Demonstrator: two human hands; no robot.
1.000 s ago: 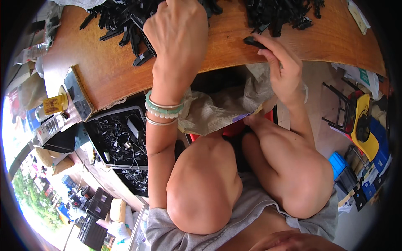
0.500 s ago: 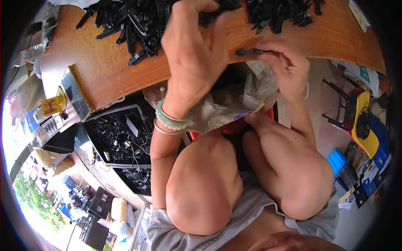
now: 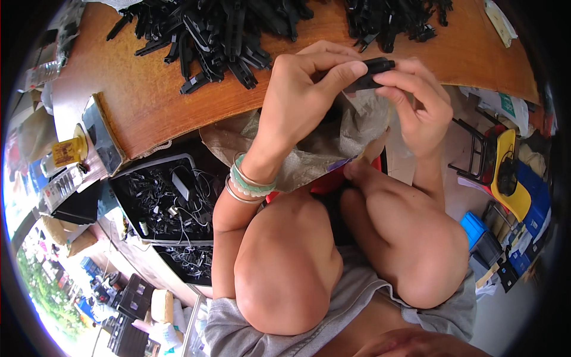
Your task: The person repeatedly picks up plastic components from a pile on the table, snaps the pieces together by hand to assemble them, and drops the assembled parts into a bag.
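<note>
My left hand (image 3: 297,98), with bangles and a green bead bracelet at its wrist, is closed on a black plastic part (image 3: 379,63) over the table's near edge. Close against it, my right hand (image 3: 423,104) pinches a thin black plastic piece, mostly hidden by fingers. The two pieces meet or overlap between my fingertips; whether they are joined I cannot tell. Beyond my left hand lies a heap of similar black plastic parts (image 3: 205,38). A second heap of black parts (image 3: 389,24) is farther right.
Below my hands, a woven sack (image 3: 303,163) hangs between the wooden table (image 3: 143,77) and my knees. At left stand black bins (image 3: 157,160) with cables and small parts. A yellow-seated chair (image 3: 513,178) and blue boxes (image 3: 476,229) are at right.
My left hand has come back from the heap, toward me and rightward, carrying the black part. It now meets my right hand, which has shifted slightly.
</note>
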